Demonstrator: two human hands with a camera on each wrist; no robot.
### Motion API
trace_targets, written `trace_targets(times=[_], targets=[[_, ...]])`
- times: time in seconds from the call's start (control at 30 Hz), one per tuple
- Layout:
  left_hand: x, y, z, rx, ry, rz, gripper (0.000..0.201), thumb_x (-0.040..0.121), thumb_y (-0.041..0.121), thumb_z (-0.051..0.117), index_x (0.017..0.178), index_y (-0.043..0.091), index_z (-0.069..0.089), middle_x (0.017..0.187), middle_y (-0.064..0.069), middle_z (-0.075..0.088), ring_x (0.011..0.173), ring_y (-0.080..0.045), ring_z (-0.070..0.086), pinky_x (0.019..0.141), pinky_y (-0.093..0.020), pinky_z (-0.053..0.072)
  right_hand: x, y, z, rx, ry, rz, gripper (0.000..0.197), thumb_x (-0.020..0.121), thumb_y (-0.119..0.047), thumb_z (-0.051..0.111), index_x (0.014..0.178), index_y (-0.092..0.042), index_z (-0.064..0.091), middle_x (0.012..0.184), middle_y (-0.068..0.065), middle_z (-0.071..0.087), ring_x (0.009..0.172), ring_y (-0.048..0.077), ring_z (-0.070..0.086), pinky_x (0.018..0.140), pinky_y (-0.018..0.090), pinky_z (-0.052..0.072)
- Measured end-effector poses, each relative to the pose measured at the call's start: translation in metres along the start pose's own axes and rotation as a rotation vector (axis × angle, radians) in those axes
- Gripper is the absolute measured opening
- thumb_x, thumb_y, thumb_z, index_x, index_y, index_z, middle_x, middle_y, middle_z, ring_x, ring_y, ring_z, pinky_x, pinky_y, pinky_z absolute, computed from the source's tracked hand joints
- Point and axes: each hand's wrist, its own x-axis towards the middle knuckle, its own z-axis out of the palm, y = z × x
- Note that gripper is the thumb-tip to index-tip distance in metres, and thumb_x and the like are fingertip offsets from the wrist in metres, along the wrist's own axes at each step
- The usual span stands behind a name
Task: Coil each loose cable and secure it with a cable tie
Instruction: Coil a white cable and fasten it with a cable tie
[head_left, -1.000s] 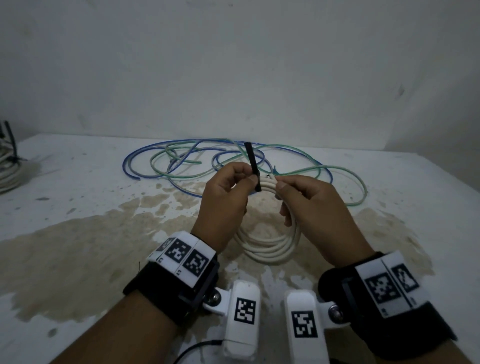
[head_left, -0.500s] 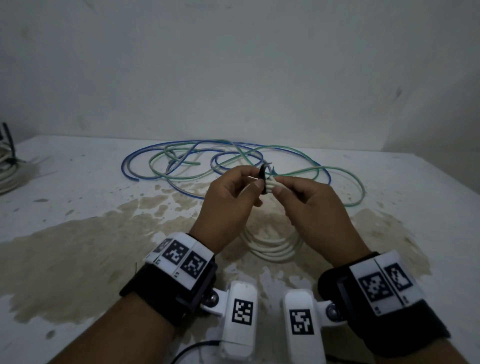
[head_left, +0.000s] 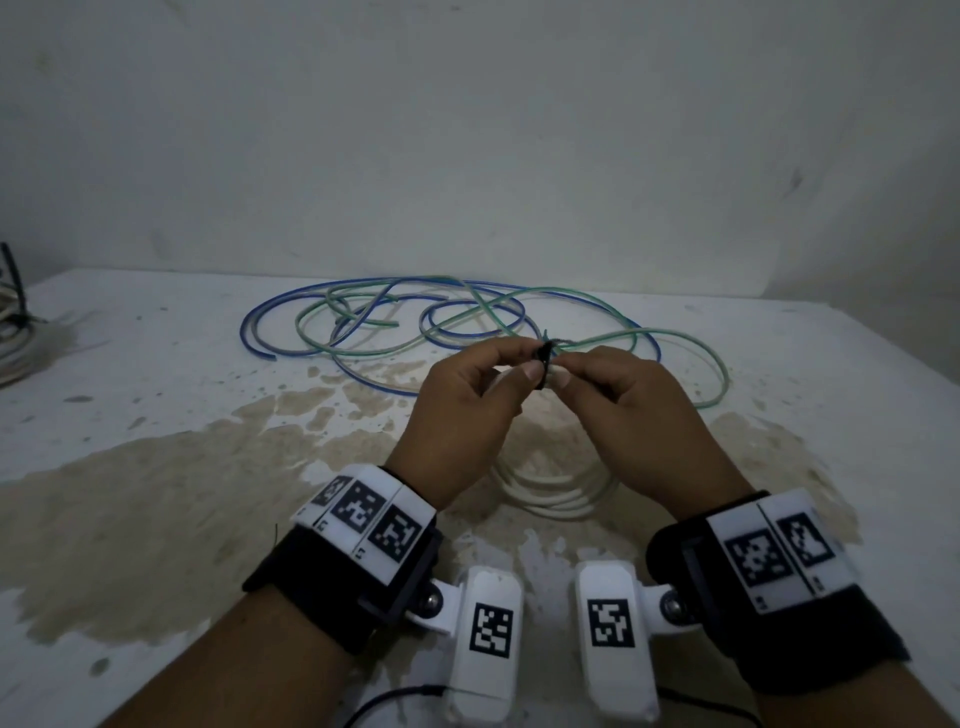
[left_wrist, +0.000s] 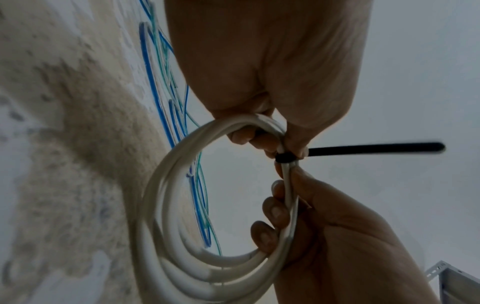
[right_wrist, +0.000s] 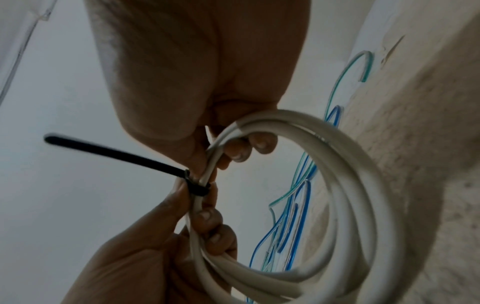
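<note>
Above the stained table (head_left: 156, 493), both hands pinching round white cable coil (left_wrist: 166, 205) at thin black tie (left_wrist: 285, 158).

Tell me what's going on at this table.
A person is tying up a coiled white cable with a black cable tie. Both hands, left hand and right hand, hold the coil up, pinching it at the tie, whose tail sticks out free. Blue and green cables lie loose on the stained table behind.

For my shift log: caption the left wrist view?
Both hands grip a white cable coil bound by a black cable tie, its tail sticking out.
</note>
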Motion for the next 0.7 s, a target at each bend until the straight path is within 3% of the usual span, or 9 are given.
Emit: trace_targets(times=[0.1, 0.23, 0.33, 0.4, 0.5, 0.63, 0.7], targets=[[-0.001, 0.001, 0.000, -0.014, -0.019, -0.014, 0.023, 0.091, -0.001, 0.056, 0.094, 0.020, 0.066, 0.073, 0.014, 0.065, 0.057, 0.007, 0.056, 0.056, -0.010, 0.041, 0.000, 0.001, 0.000, -0.016, -0.018, -0.011, 0.016, 0.093, -0.016, 0.057, 0.096, -0.018, 0.073, 0.073, -0.011, 0.056, 0.074, 0.003, 0.052, 0.066, 0.008, 0.034], [0.001, 0.001, -0.001, -0.022, 0.006, -0.020, 0.026, 0.090, -0.002, 0.057, 0.087, 0.022, 0.066, 0.069, 0.015, 0.067, 0.056, 0.008, 0.055, 0.057, -0.007, 0.040, 0.000, -0.001, 0.005, 0.015, 0.021, 0.044, 0.017, 0.093, -0.019, 0.057, 0.105, -0.020, 0.068, 0.087, -0.013, 0.063, 0.083, 0.000, 0.056, 0.070, 0.002, 0.035], [0.002, -0.001, 0.000, 0.009, 0.023, -0.039, 0.021, 0.091, 0.002, 0.057, 0.090, 0.021, 0.065, 0.078, 0.009, 0.065, 0.056, 0.008, 0.054, 0.059, -0.008, 0.038, -0.003, -0.004, 0.008, 0.148, 0.045, 0.059, 0.031, 0.092, -0.017, 0.059, 0.119, -0.031, 0.056, 0.073, -0.012, 0.056, 0.064, -0.003, 0.051, 0.062, 0.007, 0.038], [0.002, -0.002, 0.000, 0.057, 0.015, -0.032, 0.017, 0.091, 0.006, 0.058, 0.094, 0.022, 0.064, 0.083, 0.007, 0.064, 0.057, 0.007, 0.053, 0.059, -0.009, 0.038, -0.003, -0.006, 0.010, 0.198, 0.038, 0.051, 0.030, 0.092, -0.020, 0.059, 0.115, -0.039, 0.056, 0.078, -0.011, 0.058, 0.065, -0.002, 0.052, 0.062, 0.007, 0.038], [0.001, -0.001, 0.001, 0.065, 0.011, -0.024, 0.015, 0.092, 0.009, 0.057, 0.094, 0.023, 0.062, 0.082, 0.007, 0.060, 0.056, 0.005, 0.050, 0.056, -0.011, 0.036, -0.002, -0.007, 0.014, 0.166, 0.141, -0.038, 0.025, 0.093, -0.021, 0.056, 0.103, -0.043, 0.060, 0.094, -0.015, 0.063, 0.085, -0.002, 0.058, 0.073, 0.004, 0.038], [0.000, 0.000, 0.002, 0.015, -0.016, -0.031, 0.009, 0.093, 0.012, 0.056, 0.092, 0.018, 0.062, 0.076, 0.003, 0.058, 0.053, 0.004, 0.049, 0.055, -0.013, 0.034, -0.001, -0.006, 0.017, 0.104, 0.268, -0.121, 0.025, 0.087, -0.020, 0.056, 0.099, -0.041, 0.061, 0.086, -0.009, 0.051, 0.075, -0.001, 0.052, 0.065, 0.005, 0.036], [0.000, -0.001, 0.002, 0.011, -0.049, -0.029, 0.012, 0.094, 0.011, 0.056, 0.087, 0.019, 0.061, 0.075, 0.003, 0.058, 0.051, 0.005, 0.048, 0.054, -0.012, 0.034, -0.001, -0.005, 0.017, 0.139, 0.258, -0.114, 0.022, 0.086, -0.020, 0.057, 0.096, -0.038, 0.063, 0.087, -0.011, 0.050, 0.072, 0.001, 0.052, 0.062, 0.006, 0.036]])
